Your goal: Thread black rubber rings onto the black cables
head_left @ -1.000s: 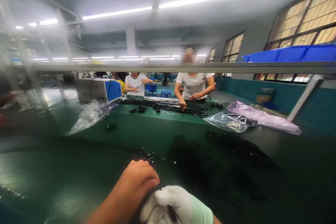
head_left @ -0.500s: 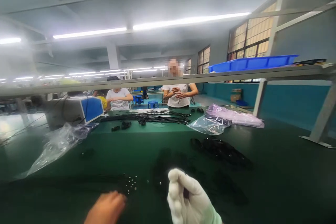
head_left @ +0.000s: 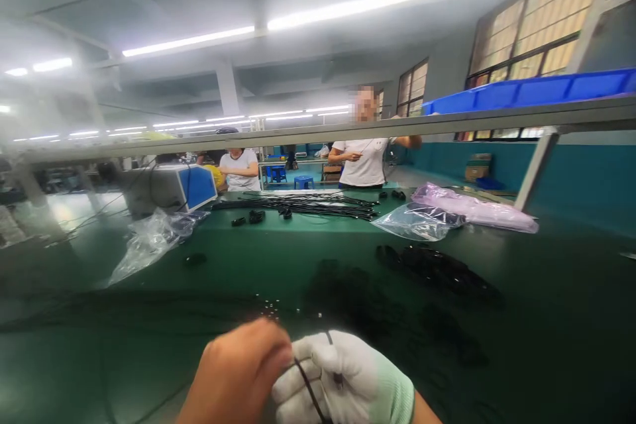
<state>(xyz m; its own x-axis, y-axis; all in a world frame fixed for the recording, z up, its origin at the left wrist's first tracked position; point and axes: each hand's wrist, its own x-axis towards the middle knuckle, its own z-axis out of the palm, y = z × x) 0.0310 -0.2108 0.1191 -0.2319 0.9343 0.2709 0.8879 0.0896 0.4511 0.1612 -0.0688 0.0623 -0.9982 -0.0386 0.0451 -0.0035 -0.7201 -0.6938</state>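
Observation:
My right hand, in a white glove with a pale green cuff, is closed around a thin black cable. A short piece of the cable shows above the thumb, and a longer stretch runs down in front of the gloved fingers. My bare left hand is pinched shut, its fingertips touching or very close to the cable. What those fingertips hold is hidden and blurred. Just beyond the left hand, several tiny white pieces lie scattered on the dark green table.
A pile of black parts lies to the right. Farther back are a bundle of black cables, clear plastic bags, a pink bag and a blue-and-grey machine. A shelf bar crosses above. Two people work opposite.
My left hand has moved from beside the tiny white pieces to the gloved right hand. The right hand has turned and lowered, showing the black cable. The view has shifted left.

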